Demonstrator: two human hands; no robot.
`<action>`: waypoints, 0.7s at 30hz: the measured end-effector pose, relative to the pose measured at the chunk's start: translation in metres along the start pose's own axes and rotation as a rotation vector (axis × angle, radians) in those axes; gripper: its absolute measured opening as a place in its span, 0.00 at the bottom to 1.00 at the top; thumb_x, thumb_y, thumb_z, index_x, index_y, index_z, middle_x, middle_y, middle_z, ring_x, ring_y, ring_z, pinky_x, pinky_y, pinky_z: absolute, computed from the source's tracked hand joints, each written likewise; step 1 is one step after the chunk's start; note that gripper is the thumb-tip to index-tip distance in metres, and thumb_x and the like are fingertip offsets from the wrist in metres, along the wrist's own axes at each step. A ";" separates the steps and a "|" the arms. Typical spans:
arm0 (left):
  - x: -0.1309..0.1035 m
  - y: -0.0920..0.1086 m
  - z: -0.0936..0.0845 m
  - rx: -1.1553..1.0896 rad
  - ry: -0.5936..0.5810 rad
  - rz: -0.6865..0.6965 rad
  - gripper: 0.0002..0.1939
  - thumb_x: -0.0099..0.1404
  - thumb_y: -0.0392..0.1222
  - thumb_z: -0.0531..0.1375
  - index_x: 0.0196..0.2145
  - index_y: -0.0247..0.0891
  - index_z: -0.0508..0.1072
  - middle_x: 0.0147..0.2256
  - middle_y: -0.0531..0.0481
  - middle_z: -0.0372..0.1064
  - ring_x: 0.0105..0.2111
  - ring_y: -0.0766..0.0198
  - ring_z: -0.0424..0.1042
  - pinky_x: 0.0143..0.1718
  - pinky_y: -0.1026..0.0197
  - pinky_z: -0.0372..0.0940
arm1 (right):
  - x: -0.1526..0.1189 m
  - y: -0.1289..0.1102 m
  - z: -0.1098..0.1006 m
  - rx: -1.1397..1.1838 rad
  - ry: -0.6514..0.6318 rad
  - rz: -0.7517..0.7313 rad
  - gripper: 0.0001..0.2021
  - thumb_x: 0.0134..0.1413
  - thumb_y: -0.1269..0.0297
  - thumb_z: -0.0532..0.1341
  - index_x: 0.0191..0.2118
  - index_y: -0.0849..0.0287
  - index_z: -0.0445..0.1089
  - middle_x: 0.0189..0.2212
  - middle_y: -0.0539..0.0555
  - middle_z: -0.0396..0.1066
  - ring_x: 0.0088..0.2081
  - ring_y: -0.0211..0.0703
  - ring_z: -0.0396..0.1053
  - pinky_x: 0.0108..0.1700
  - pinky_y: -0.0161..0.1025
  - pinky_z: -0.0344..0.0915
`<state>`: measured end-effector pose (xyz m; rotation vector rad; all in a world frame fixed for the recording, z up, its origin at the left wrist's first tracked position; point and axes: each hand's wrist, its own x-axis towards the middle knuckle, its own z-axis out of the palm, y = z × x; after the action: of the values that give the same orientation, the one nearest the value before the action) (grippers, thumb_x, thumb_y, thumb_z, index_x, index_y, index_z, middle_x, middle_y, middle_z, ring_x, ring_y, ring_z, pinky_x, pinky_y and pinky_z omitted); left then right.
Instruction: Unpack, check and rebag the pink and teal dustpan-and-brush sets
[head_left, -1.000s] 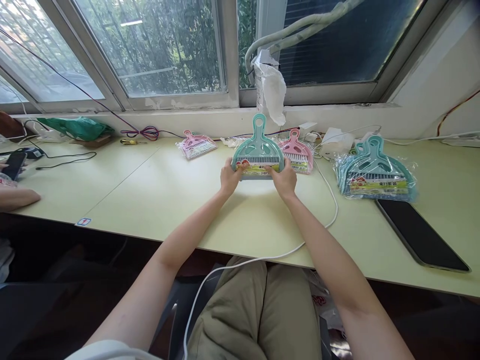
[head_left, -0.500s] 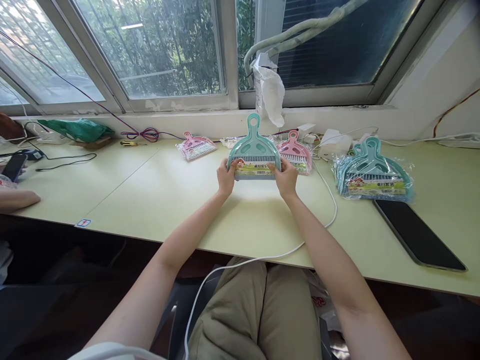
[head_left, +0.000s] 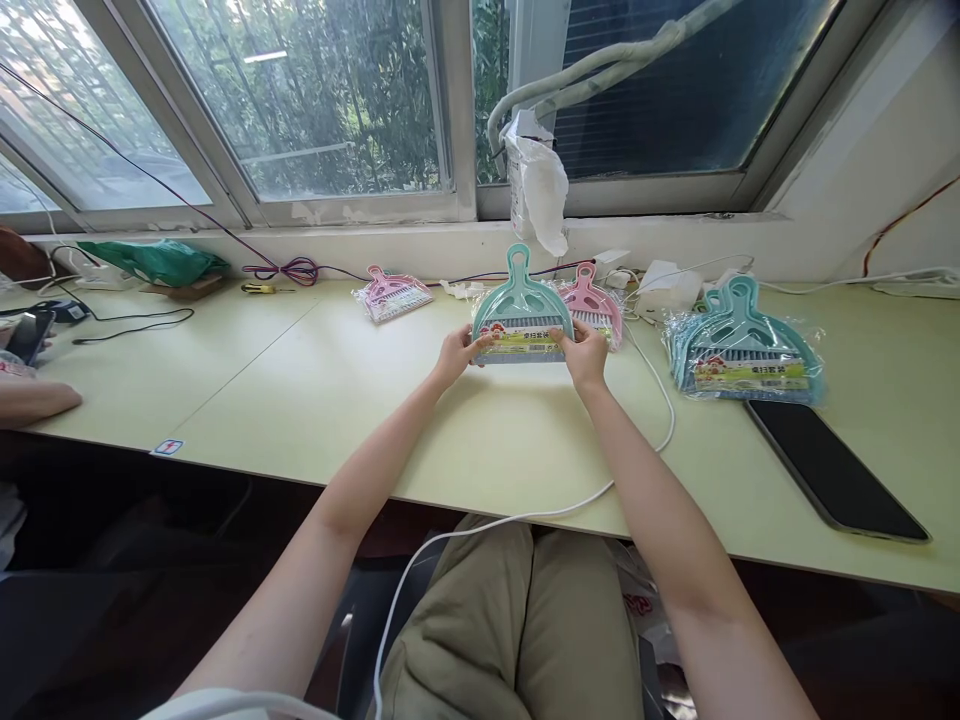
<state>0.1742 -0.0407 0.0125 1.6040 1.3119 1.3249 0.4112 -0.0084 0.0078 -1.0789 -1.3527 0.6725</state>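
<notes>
I hold a teal mini dustpan-and-brush set [head_left: 519,306] over the middle of the pale green table [head_left: 315,390]. My left hand [head_left: 456,356] grips its lower left corner and my right hand [head_left: 583,355] grips its lower right corner. The set stands tilted with its handle loop pointing away from me. A pink set [head_left: 596,305] lies just behind it, to the right.
A stack of bagged teal sets [head_left: 742,345] lies at the right, with a dark tablet [head_left: 832,465] in front of it. Another pink set [head_left: 394,293] lies at the back left. A white cable [head_left: 645,440] curls over the table edge. Another person's arm [head_left: 34,398] rests at far left.
The teal set dropped slightly lower and shifted a little right and away from me, with both hands staying on its lower corners.
</notes>
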 end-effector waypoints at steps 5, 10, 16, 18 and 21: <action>0.000 -0.002 -0.003 -0.001 -0.088 -0.061 0.24 0.57 0.56 0.67 0.42 0.32 0.73 0.29 0.49 0.75 0.20 0.68 0.72 0.18 0.68 0.62 | 0.005 0.009 -0.001 -0.063 -0.017 0.017 0.22 0.50 0.53 0.65 0.48 0.63 0.77 0.34 0.58 0.78 0.37 0.48 0.74 0.44 0.45 0.70; -0.001 -0.004 0.000 0.010 -0.011 -0.071 0.21 0.55 0.53 0.68 0.39 0.33 0.74 0.25 0.51 0.73 0.19 0.69 0.69 0.18 0.68 0.61 | 0.005 0.009 -0.003 -0.106 -0.052 0.025 0.23 0.49 0.52 0.66 0.47 0.63 0.76 0.33 0.58 0.79 0.36 0.49 0.75 0.42 0.45 0.70; 0.002 -0.010 0.015 0.050 0.065 -0.084 0.21 0.55 0.54 0.67 0.37 0.35 0.74 0.22 0.54 0.69 0.16 0.71 0.63 0.16 0.67 0.59 | 0.010 0.012 -0.013 -0.134 -0.111 0.014 0.25 0.50 0.50 0.66 0.50 0.62 0.75 0.38 0.60 0.79 0.38 0.51 0.76 0.44 0.46 0.70; 0.007 -0.011 0.022 0.064 0.076 -0.086 0.19 0.55 0.54 0.67 0.36 0.35 0.74 0.23 0.54 0.69 0.18 0.70 0.63 0.17 0.67 0.60 | 0.014 0.014 -0.021 -0.183 -0.134 0.020 0.26 0.50 0.48 0.66 0.51 0.61 0.74 0.38 0.60 0.79 0.41 0.52 0.76 0.47 0.47 0.70; 0.018 -0.011 0.035 0.159 0.081 -0.058 0.15 0.58 0.52 0.64 0.34 0.36 0.74 0.24 0.53 0.69 0.20 0.69 0.64 0.20 0.67 0.60 | 0.019 0.017 -0.035 -0.253 -0.166 -0.009 0.27 0.52 0.47 0.64 0.52 0.60 0.74 0.39 0.59 0.79 0.44 0.52 0.75 0.49 0.47 0.69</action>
<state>0.2041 -0.0173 -0.0017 1.6191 1.5356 1.2894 0.4509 0.0081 0.0045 -1.2376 -1.6176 0.6055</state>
